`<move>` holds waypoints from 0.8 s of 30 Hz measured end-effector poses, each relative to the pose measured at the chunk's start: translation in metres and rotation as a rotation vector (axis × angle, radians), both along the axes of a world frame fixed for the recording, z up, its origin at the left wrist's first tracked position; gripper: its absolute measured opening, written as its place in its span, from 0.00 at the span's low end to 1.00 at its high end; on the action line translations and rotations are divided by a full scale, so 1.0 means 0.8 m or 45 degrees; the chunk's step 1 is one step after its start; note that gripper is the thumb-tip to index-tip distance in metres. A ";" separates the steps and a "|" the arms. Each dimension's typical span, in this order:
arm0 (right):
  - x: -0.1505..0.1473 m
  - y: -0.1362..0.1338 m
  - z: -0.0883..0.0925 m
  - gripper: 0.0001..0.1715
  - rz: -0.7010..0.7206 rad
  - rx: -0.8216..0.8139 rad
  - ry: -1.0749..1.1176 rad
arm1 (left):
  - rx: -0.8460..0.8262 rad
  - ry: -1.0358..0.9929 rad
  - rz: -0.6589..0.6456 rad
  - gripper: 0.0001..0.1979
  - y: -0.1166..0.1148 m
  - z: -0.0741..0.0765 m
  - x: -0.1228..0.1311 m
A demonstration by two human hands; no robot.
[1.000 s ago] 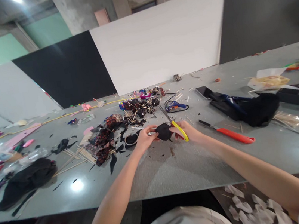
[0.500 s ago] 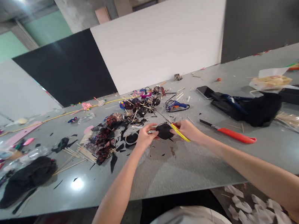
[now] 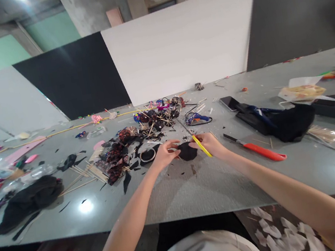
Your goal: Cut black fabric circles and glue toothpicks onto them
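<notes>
Between my hands a roundish piece of black cloth (image 3: pixel 188 152) lies close to the table. At its left edge, my left hand (image 3: pixel 166 153) has curved fingers and a thumb touching the cloth; whether they pinch it is hard to see. My right hand (image 3: pixel 210 144) is closed around a slim yellow-handled tool (image 3: pixel 201 145), its thin metal end pointing up and away to the left. The exact kind of tool does not show. Just left of my left hand lies a pale tape ring (image 3: pixel 147 155) among black scraps.
Stick-studded dark balls (image 3: pixel 168 117) and a blue glue gun (image 3: pixel 198 118) lie beyond my hands. Wooden sticks (image 3: pixel 90 174) and black fabric (image 3: pixel 31 202) are left. To the right lie a red-handled knife (image 3: pixel 263 152), a phone (image 3: pixel 230 103) and a black bag (image 3: pixel 294 122).
The black cloth has shifted slightly and now lies flatter and lower between my hands. My right hand has moved a little away from it, still holding the yellow-handled tool.
</notes>
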State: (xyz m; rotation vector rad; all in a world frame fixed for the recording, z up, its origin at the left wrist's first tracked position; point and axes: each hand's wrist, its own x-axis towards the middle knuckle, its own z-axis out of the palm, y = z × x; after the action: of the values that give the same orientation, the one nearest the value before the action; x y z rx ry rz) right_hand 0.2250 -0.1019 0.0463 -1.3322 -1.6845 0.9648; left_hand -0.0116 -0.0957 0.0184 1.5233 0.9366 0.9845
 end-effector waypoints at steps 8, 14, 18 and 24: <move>-0.004 -0.011 0.011 0.23 0.075 -0.088 0.191 | -0.016 0.070 -0.051 0.24 -0.005 0.006 0.004; -0.006 -0.010 0.013 0.19 0.080 -0.031 0.239 | -0.031 0.067 -0.061 0.24 -0.006 0.005 0.003; -0.002 -0.007 0.009 0.17 -0.053 0.044 0.229 | -0.020 0.034 -0.047 0.26 -0.002 0.002 0.001; 0.012 0.002 0.004 0.25 -0.247 -0.032 0.071 | -0.072 -0.107 0.045 0.32 0.001 0.005 -0.001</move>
State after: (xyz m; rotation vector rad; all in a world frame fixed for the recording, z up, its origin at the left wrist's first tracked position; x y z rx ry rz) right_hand 0.2345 -0.1002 0.0497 -1.4429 -1.4756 0.9037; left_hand -0.0125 -0.0946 0.0220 1.4116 0.9273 1.0312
